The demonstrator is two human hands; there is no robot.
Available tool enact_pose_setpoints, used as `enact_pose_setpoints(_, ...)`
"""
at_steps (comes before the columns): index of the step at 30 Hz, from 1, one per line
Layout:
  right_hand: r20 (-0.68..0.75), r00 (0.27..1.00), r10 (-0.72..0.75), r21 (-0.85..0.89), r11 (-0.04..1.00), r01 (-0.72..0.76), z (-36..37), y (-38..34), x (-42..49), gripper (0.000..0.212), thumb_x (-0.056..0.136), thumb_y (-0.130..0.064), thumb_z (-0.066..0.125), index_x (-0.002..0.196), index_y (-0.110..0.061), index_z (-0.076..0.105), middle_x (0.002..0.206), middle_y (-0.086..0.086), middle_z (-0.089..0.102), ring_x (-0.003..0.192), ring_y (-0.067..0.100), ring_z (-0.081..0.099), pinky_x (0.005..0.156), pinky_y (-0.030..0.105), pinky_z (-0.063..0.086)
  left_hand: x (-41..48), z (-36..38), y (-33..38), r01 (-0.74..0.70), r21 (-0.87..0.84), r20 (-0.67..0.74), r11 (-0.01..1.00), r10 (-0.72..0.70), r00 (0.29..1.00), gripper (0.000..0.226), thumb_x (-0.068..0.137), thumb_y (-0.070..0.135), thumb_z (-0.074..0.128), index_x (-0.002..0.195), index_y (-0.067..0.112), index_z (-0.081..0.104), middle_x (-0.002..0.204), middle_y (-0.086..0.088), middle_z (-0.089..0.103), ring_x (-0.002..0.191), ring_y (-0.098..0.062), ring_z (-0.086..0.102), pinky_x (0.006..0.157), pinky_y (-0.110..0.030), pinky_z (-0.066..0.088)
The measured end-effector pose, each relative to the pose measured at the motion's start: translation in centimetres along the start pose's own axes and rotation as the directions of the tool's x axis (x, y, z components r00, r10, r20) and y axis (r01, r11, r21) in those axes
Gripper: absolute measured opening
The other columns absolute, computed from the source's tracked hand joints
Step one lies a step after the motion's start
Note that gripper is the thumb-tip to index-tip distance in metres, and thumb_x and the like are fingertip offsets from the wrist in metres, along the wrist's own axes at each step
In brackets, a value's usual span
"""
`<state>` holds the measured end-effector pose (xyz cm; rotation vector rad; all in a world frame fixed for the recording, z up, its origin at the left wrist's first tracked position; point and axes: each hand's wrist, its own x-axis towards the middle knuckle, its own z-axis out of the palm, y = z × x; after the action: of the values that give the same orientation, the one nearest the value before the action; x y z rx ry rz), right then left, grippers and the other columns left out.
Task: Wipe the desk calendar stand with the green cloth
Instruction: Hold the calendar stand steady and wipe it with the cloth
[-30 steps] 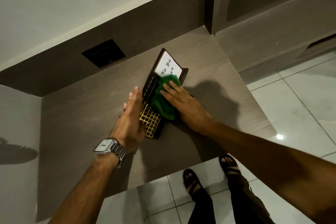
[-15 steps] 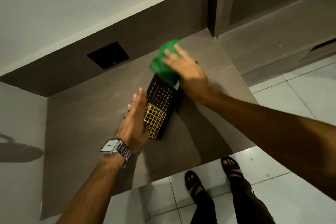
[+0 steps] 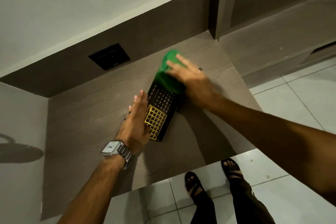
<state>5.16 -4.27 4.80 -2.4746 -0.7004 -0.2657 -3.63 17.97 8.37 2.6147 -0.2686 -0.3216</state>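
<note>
The dark desk calendar stand point(image 3: 161, 109) lies on the wooden desk point(image 3: 87, 114), with white dates and a gold grid on its face. My right hand point(image 3: 190, 78) presses the green cloth point(image 3: 168, 72) flat onto the stand's far end, hiding the white note panel. My left hand point(image 3: 135, 123), fingers straight and together, rests flat against the stand's left edge and steadies it. A silver watch point(image 3: 116, 149) sits on that wrist.
A black wall socket point(image 3: 109, 56) is set in the brown back panel behind the desk. The desk's front edge runs just above my sandalled feet point(image 3: 211, 178) on the white tiled floor. A cabinet corner point(image 3: 216, 23) meets the desk at the far right.
My right hand swept the green cloth from the stand's middle up to its far end, covering the note panel, and now sits there. The left hand stays against the stand's side.
</note>
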Motion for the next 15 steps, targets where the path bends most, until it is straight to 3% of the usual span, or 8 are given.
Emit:
enact_pose_setpoints(2, -0.103, 0.985, 0.138, 0.035, 0.99, -0.135, -0.7, 0.8, 1.2, 0.042, 0.091, -0.009, 0.052, 0.132, -0.004, 0.054, 0.144, 0.02, 0.046, 0.138, 0.042, 0.032, 0.104, 0.059, 0.039, 0.0, 0.0, 0.0, -0.008, 0.009, 0.002, 1.0, 0.008, 1.0, 0.107, 0.072, -0.014, 0.052, 0.14, 0.027, -0.02, 0.16, -0.001, -0.008, 0.146, -0.021, -0.008, 0.117, -0.043, -0.003)
enact_pose_setpoints(3, -0.119, 0.984, 0.133, 0.03, 0.991, -0.13, -0.7, 0.7, 1.3, 0.041, 0.091, -0.01, 0.052, 0.132, -0.004, 0.055, 0.143, 0.02, 0.047, 0.136, 0.042, 0.035, 0.104, 0.059, 0.039, 0.0, 0.0, 0.0, -0.005, 0.014, 0.003, 1.0, 0.005, 1.0, 0.106, 0.073, -0.014, 0.052, 0.142, 0.025, -0.019, 0.16, -0.001, -0.009, 0.146, -0.022, -0.008, 0.118, -0.043, -0.004)
enact_pose_setpoints(7, 0.124, 0.966, -0.226, -0.037, 0.972, 0.232, 0.6, -1.4, 0.0, 0.054, 0.086, -0.011, 0.056, 0.138, -0.02, 0.048, 0.152, 0.007, 0.038, 0.139, 0.035, 0.031, 0.093, 0.056, 0.05, 0.0, 0.0, 0.0, 0.001, 0.011, 0.001, 1.0, -0.001, 1.0, 0.104, 0.074, -0.013, 0.05, 0.147, 0.023, -0.014, 0.161, 0.001, -0.009, 0.147, -0.021, -0.008, 0.118, -0.041, -0.004)
enact_pose_setpoints(8, 0.112, 0.968, -0.225, -0.045, 0.972, 0.231, 0.4, -1.1, 0.1, 0.057, 0.085, -0.008, 0.057, 0.139, -0.021, 0.047, 0.153, 0.007, 0.037, 0.14, 0.035, 0.028, 0.094, 0.055, 0.049, 0.0, -0.1, 0.0, 0.003, 0.014, 0.004, 1.0, -0.003, 1.0, 0.105, 0.074, -0.013, 0.051, 0.147, 0.023, -0.015, 0.161, 0.0, -0.009, 0.147, -0.022, -0.008, 0.119, -0.043, -0.003)
enact_pose_setpoints(10, -0.05, 0.997, -0.056, -0.005, 0.998, 0.056, 0.2, 0.1, 1.0, 0.054, 0.087, 0.001, 0.05, 0.138, -0.014, 0.048, 0.15, 0.013, 0.04, 0.139, 0.038, 0.03, 0.101, 0.057, 0.043, 0.1, 0.0, 0.0, 0.006, 0.014, 0.008, 1.0, -0.006, 1.0, 0.106, 0.073, -0.013, 0.052, 0.146, 0.024, -0.016, 0.161, 0.0, -0.01, 0.147, -0.022, -0.008, 0.118, -0.044, -0.003)
enact_pose_setpoints(12, -0.176, 0.976, 0.127, 0.059, 0.991, -0.119, 0.7, 0.2, 1.3, 0.063, 0.082, 0.017, 0.049, 0.14, -0.008, 0.046, 0.149, 0.015, 0.04, 0.14, 0.039, 0.029, 0.104, 0.057, 0.04, 0.1, 0.1, 0.0, 0.004, 0.018, 0.013, 1.0, -0.004, 1.0, 0.106, 0.073, -0.013, 0.053, 0.147, 0.023, -0.015, 0.161, 0.0, -0.01, 0.147, -0.022, -0.009, 0.118, -0.044, -0.004)
enact_pose_setpoints(13, -0.185, 0.972, 0.148, 0.089, 0.987, -0.133, 1.5, -0.5, 0.9, 0.071, 0.078, 0.022, 0.049, 0.142, -0.009, 0.043, 0.151, 0.015, 0.038, 0.14, 0.039, 0.028, 0.104, 0.058, 0.04, 0.1, 0.1, -0.1, 0.002, 0.018, 0.014, 1.0, -0.002, 1.0, 0.106, 0.073, -0.013, 0.053, 0.147, 0.022, -0.014, 0.161, 0.0, -0.009, 0.147, -0.021, -0.009, 0.117, -0.043, -0.005)
enact_pose_setpoints(15, -0.138, 0.99, 0.004, 0.082, 0.997, 0.007, 4.0, -2.6, -1.4, 0.079, 0.073, 0.022, 0.05, 0.144, -0.01, 0.039, 0.153, 0.014, 0.035, 0.14, 0.041, 0.028, 0.103, 0.059, 0.04, 0.1, 0.1, -0.3, 0.001, 0.007, 0.002, 1.0, -0.001, 1.0, 0.106, 0.071, -0.015, 0.051, 0.149, 0.022, -0.012, 0.161, -0.001, -0.007, 0.147, -0.021, -0.008, 0.117, -0.042, -0.006)
